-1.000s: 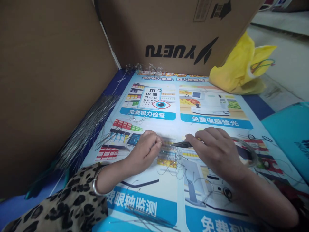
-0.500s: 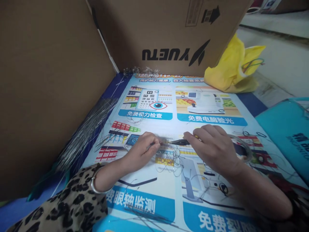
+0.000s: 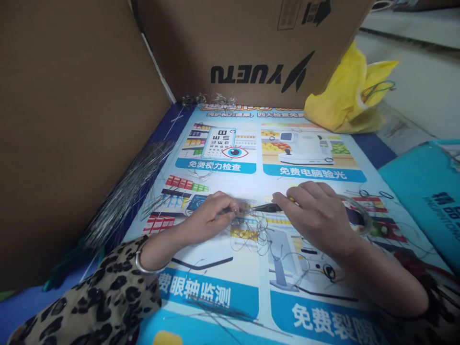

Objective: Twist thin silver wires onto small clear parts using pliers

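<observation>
My right hand is wrapped round a pair of pliers, whose dark narrow jaws point left. Opposite it, my left hand pinches a thin wire at its fingertips, just left of the plier tips. Whether the jaws grip the wire is too small to tell. Below the tips lies a tangle of curled wire, partly over the printed poster. A bundle of straight wires rests to the left, along the cardboard.
Tall cardboard panels stand at the left and back. A yellow bag sits at the back right, a turquoise bag at the right. Small wire pieces lie at the far edge, and loose wires at the front.
The whole view has shifted slightly. Both hands stay nearly in place, with the left fingers a little looser around the wire and the pliers still in the right hand.
</observation>
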Demonstrator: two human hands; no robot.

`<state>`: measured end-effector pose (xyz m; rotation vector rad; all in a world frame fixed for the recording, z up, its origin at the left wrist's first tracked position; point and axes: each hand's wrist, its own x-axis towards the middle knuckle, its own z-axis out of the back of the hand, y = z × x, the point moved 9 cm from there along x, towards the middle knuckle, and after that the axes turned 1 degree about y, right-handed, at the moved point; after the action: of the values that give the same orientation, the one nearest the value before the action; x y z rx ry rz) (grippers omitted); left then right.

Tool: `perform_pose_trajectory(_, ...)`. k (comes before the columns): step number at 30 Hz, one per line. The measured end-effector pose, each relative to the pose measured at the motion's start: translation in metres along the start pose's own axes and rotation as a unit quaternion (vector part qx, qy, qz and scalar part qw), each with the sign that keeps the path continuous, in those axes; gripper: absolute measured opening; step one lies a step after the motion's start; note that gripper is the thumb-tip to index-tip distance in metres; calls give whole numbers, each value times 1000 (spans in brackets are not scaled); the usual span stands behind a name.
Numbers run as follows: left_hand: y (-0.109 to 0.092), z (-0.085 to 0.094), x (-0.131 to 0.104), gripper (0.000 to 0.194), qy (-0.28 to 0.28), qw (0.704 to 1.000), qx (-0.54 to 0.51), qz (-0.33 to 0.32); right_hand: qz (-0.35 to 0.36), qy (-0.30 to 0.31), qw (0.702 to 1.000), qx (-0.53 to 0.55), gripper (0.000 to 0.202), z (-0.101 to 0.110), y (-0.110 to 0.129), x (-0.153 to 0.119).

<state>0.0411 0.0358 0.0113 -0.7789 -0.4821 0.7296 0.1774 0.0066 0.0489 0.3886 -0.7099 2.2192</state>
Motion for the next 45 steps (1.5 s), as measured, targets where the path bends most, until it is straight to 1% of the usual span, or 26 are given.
perform_pose_trajectory(3, 0, 0, 0, 14, 12, 1000, -1, -3, 1, 0, 1000, 1, 14, 0, 0, -1)
perform_pose_trajectory(8, -5, -3, 0, 11, 48, 998, -6, -36, 2, -1, 1000, 4, 14, 0, 0, 0)
perform_pose_trajectory(11, -7, -4, 0, 9, 49, 998, -5, -42, 4, -4, 1000, 5, 14, 1, 0, 0)
perform_pose_trajectory(19, -9, -4, 2, 10, 50, 997, -4, -50, -1, 9, 1000, -2, 15, 1, 1, 1)
perform_pose_trajectory(22, -11, -4, 4, 14, 52, 998, -5, -47, -9, 22, 1000, -7, 16, -2, 2, 2)
perform_pose_trajectory(24, -12, -4, 6, 20, 50, 998, -7, -38, -12, 24, 1000, -11, 16, -3, 2, 3)
perform_pose_trajectory(26, -11, -5, 9, 26, 39, 999, -10, -20, -13, 26, 999, -16, 15, -3, 3, 3)
perform_pose_trajectory(28, -8, -4, 11, 27, 17, 1000, -12, 10, -15, 30, 999, -21, 14, -4, 3, 4)
perform_pose_trajectory(31, 1, 0, 10, 19, -32, 997, -25, 71, -30, 40, 998, -23, 14, -5, 1, 4)
perform_pose_trajectory(33, 5, 1, 9, 12, -53, 993, -43, 96, -45, 49, 997, -24, 13, -7, -1, 4)
perform_pose_trajectory(36, 6, 0, 8, 6, -59, 991, -62, 106, -64, 59, 996, -26, 13, -10, -2, 4)
perform_pose_trajectory(40, 6, 1, 8, 4, -76, 989, -60, 111, -83, 72, 994, -13, 14, -14, -3, 3)
perform_pose_trajectory(45, 1, 10, 9, 3, -115, 990, -19, 81, -101, 93, 990, 13, 13, -17, -2, 3)
